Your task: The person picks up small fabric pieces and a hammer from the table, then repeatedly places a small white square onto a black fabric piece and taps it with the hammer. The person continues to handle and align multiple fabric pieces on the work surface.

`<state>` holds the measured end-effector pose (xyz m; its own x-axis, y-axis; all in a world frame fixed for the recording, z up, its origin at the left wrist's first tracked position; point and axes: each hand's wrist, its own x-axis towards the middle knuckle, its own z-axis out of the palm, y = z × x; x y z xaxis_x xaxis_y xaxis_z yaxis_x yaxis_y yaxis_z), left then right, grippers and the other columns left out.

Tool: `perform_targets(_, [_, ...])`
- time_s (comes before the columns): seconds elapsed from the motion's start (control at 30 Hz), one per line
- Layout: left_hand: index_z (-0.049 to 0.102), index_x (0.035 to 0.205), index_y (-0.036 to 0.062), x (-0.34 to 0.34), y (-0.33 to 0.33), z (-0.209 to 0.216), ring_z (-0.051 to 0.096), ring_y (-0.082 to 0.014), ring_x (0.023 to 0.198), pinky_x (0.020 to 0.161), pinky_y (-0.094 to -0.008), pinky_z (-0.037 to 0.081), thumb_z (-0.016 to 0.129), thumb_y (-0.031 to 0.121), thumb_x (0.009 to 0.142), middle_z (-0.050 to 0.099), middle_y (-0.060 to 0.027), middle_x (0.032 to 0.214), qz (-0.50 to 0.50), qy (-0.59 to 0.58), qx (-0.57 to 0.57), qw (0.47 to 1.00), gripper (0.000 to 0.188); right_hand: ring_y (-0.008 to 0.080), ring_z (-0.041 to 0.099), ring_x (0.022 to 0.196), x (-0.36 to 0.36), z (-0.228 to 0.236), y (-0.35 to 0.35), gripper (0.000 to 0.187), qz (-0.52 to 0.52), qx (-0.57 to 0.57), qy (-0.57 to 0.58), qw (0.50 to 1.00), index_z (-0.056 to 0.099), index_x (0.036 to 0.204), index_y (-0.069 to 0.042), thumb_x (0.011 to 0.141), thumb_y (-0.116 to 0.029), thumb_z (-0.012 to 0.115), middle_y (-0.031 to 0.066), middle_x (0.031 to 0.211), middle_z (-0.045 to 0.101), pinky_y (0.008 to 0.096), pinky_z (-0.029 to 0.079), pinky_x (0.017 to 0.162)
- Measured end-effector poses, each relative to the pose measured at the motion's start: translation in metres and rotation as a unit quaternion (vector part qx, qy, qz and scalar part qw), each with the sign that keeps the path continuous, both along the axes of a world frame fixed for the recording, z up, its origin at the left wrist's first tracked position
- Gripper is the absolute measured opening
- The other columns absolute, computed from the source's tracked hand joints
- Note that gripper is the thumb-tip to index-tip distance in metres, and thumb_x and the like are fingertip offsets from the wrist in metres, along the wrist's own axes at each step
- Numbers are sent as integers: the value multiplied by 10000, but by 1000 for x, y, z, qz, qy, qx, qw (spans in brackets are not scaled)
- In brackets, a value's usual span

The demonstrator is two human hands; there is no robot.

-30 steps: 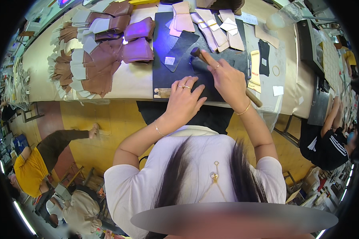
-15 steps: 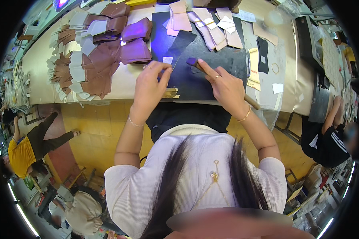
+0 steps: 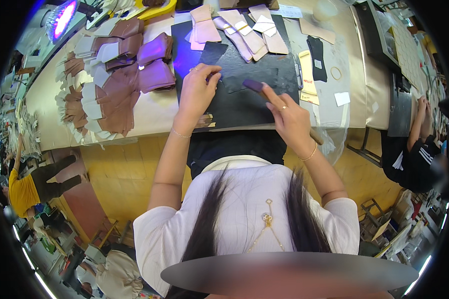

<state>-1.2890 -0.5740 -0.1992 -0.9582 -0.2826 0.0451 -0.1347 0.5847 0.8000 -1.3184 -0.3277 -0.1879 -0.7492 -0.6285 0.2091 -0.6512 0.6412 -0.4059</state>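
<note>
My right hand is wrapped round a hammer with a dark head and a wooden handle. One finger lies along the handle near the head. The hammer head is over a black work mat, beside a thin dark piece lying flat on it. To the left, my left hand is over the mat with fingers curled and thumb close to the fingertips. What they pinch, if anything, is hard to make out. Just beyond the left fingers lies a dark flat piece.
Fanned brown pieces and folded brown stacks cover the table's left. Pale banded bundles lie at the mat's far edge. Right of it are a cream template, a black piece and a white card. A lamp glows far left.
The hammer head has moved slightly right and nearer me. My left hand no longer visibly lifts a dark piece's edge; the white patch near its fingers is out of sight. The whole view has shifted.
</note>
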Motion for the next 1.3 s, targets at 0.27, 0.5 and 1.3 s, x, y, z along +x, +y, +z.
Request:
perform_targets(0.27, [697,1021,51,-19,32,-11,553,-304,974,852,-394,457,731,157,804,598,-120,990,-132,32,-144,980,244,226,548,548,1,-8,36,536,-71,-70,10,995,525,1384,-268,879,-137,645,34,703,520,352,436,486])
perform_targets(0.5, [673,999,59,-30,44,-13,530,-315,1009,878,-415,426,782,210,739,571,-113,1029,-143,6,-193,971,320,233,560,552,-1,-13,44,514,-89,-81,11,993,538,1372,-273,884,-148,640,41,713,543,358,444,495])
perform_targets(1.3, [657,936,-5,-14,18,4,646,-326,846,750,-402,497,759,168,755,667,-183,886,-3,-100,41,994,270,233,638,730,-59,-1,68,424,-299,-179,-88,933,529,1384,-256,969,-171,546,151,900,680,334,487,693])
